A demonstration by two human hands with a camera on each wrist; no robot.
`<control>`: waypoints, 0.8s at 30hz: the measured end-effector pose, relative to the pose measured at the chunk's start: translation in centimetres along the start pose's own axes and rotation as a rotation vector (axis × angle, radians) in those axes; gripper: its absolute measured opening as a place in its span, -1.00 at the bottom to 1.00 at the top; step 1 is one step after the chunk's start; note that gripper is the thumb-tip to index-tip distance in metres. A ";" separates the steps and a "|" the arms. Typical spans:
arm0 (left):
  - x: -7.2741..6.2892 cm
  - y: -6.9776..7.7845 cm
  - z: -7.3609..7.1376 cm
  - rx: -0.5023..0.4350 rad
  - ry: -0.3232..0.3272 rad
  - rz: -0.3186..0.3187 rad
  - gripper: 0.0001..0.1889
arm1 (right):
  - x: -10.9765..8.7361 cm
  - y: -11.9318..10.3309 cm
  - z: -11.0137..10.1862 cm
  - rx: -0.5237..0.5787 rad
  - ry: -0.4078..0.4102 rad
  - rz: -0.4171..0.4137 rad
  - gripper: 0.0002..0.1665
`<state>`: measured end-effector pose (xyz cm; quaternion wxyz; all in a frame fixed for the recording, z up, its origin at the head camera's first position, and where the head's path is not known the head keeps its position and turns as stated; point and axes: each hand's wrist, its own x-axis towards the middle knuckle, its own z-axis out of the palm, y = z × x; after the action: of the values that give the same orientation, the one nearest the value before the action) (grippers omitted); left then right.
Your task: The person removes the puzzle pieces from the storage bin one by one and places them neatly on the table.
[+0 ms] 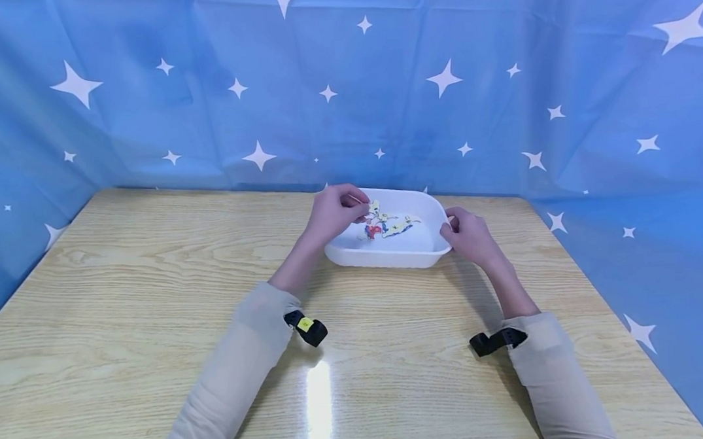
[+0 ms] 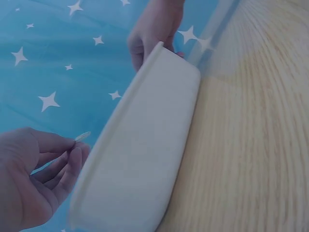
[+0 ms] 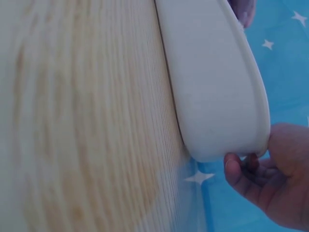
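Through the head camera I see, at the far side of the table (image 1: 154, 287), a white tub (image 1: 382, 258) in which small yellow, blue and red pieces (image 1: 396, 227) lie, and the right hand (image 1: 471, 235) grips its right rim. From the left wrist I see more clearly that the left hand (image 1: 335, 213) pinches a thin pale piece (image 2: 83, 136) beside the rim, while the tub's contents are hidden there.

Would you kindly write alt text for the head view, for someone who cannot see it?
A person's left hand pinches a small pale piece at the left end of a white tray of colourful pieces, while the right hand grips the tray's right end. The tray is on a wood-grain table before a blue, white-starred backdrop.
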<state>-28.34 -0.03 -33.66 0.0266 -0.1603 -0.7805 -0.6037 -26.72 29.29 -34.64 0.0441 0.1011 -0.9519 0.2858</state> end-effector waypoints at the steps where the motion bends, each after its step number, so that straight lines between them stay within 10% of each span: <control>1: -0.1 0.1 -0.2 -0.016 0.004 -0.004 -0.92 | 0.0 0.0 0.0 0.004 -0.001 0.005 -0.52; 24: -1.0 -1.1 -5.7 -0.189 0.157 -0.099 -0.85 | 0.1 0.4 -0.3 0.015 -0.033 0.053 -0.50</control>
<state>-28.52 -5.88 -33.43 0.0426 -0.0754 -0.7226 -0.6859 -26.89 29.81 -34.59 0.0202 0.0807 -0.9527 0.2923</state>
